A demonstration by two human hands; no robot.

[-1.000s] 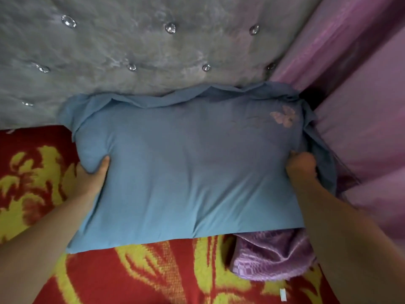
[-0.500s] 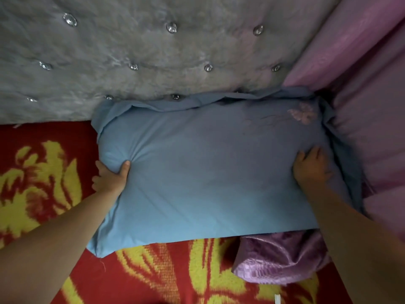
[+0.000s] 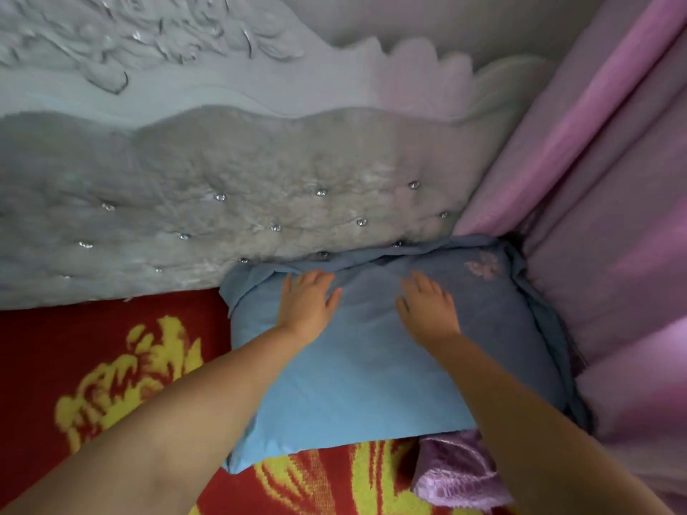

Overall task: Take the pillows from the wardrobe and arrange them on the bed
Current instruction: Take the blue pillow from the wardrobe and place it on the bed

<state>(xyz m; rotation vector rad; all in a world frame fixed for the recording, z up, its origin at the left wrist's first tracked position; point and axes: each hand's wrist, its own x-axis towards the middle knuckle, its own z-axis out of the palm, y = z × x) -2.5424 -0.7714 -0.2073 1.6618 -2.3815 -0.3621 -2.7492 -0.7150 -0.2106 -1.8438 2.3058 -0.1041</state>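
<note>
Nearest us, a purple cloth (image 3: pixel 457 473) lies on the red blanket (image 3: pixel 111 347), its far part tucked under the near edge of the blue pillow (image 3: pixel 371 366). Our left hand (image 3: pixel 306 302) and right hand (image 3: pixel 427 310) lie flat and spread on the pillow's far half, gripping nothing. We judge we should press evenly and smooth toward the grey headboard (image 3: pixel 223 202), which the pillow touches, beside the pink curtain (image 3: pixel 594 180).

- Blue pillow (image 3: pixel 371 366): soft, in a loose wrinkled case with a pale butterfly motif near its far right corner.
- It lies flat on the bed, far edge against the headboard.
</note>
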